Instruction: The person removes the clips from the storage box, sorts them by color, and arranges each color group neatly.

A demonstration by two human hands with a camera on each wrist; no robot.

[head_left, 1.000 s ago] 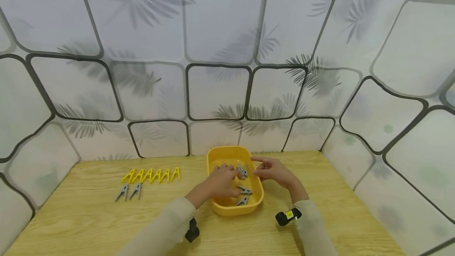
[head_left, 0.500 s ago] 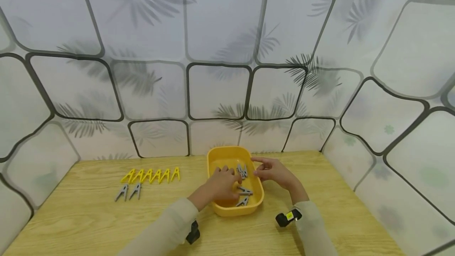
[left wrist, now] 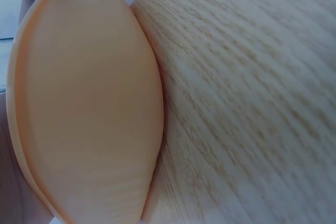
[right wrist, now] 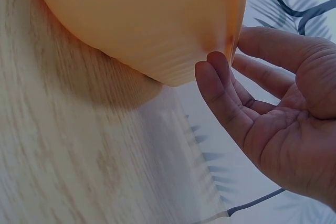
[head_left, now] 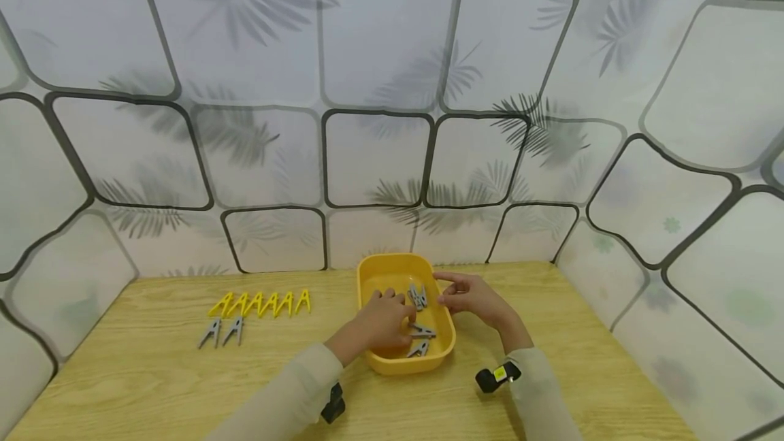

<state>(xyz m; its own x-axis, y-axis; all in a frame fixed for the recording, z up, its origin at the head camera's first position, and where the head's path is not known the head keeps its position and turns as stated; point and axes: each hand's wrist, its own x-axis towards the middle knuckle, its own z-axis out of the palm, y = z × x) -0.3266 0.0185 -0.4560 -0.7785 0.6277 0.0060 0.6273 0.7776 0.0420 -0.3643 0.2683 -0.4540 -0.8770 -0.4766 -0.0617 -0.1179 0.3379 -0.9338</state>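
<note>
In the head view my left hand [head_left: 382, 322] reaches over the near left side of a yellow plastic tray [head_left: 441, 354]. Its thumb and index finger pinch the left end of a grey clothespin [head_left: 424, 332] lying inside. Another grey clothespin [head_left: 419, 348] rests nearer the front, and a small cluster of grey clothespins [head_left: 418, 297] lies farther back in the tray. My right hand [head_left: 468, 295] is at the tray's right side. In the right wrist view its loosely extended fingers [right wrist: 210, 80] touch the rim and outer wall. The left wrist view is mostly tray wall, the fingertips hidden behind it.
Several yellow clothespins [head_left: 260, 303] stand in a row on the wooden table [head_left: 153, 380] at left. Just in front of them lie two grey clothespins [head_left: 233, 330]. A patterned wall covering [head_left: 380, 155] rises behind the table and along its sides.
My left hand has shifted slightly, its thumb and index finger coming down around the end of the grey clothespin. My right hand stays at the tray's side.
</note>
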